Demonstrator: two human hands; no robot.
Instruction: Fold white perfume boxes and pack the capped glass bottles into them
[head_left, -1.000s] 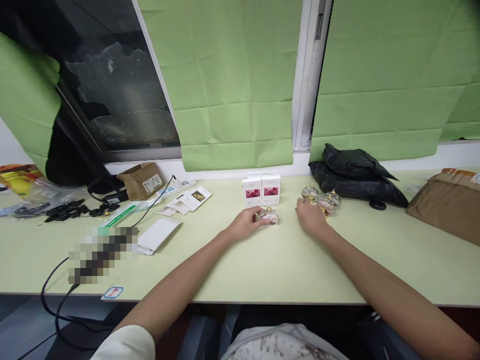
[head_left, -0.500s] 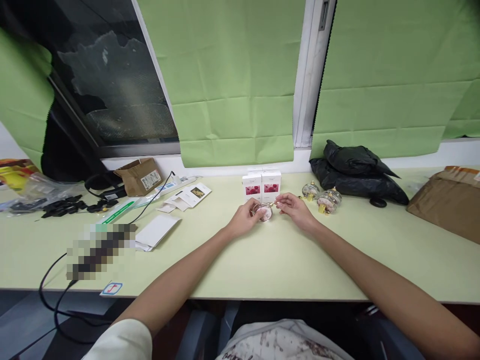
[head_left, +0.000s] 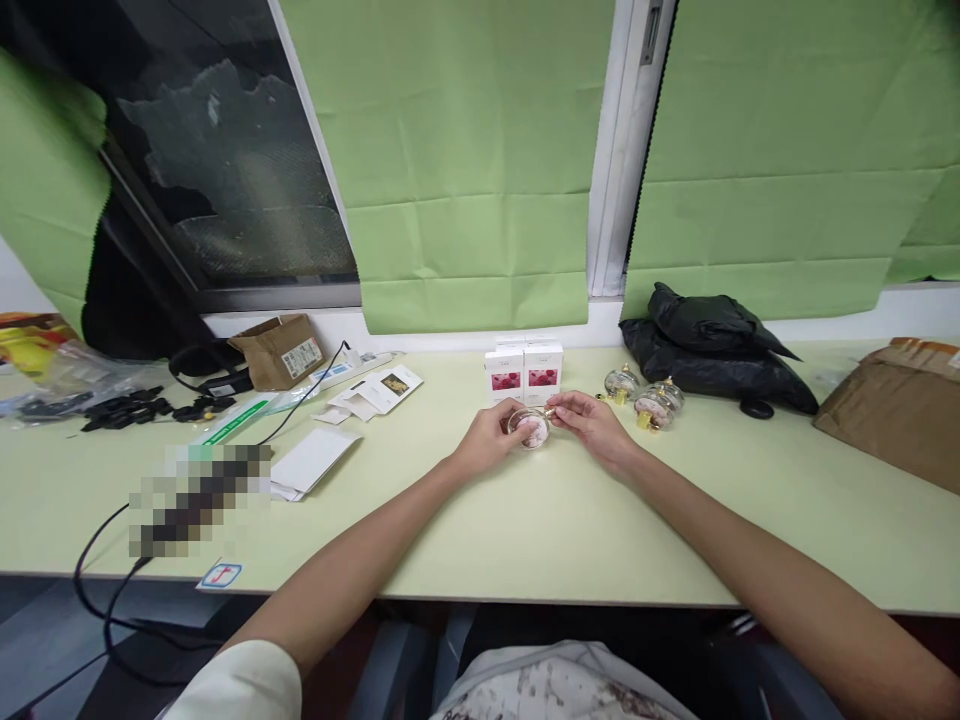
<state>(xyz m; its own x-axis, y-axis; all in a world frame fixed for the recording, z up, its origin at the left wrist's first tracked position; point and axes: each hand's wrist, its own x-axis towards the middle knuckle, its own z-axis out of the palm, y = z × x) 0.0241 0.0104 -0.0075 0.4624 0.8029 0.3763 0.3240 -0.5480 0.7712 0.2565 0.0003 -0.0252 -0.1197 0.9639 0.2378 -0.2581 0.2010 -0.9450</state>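
White boxes [head_left: 524, 371] just behind, spare glass ornaments [head_left: 643, 396] right on table [head_left: 525, 520]. Left hand [head_left: 487, 440] cupping glass ornament [head_left: 530, 428], right hand [head_left: 592, 420] pinching its gold cap.

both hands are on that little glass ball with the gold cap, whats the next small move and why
Probably a gentle twist or pull on the gold cap with the right hand while the left hand steadies the glass ball: right fingertips pinch the cap end, and the left cups the body just above the table.
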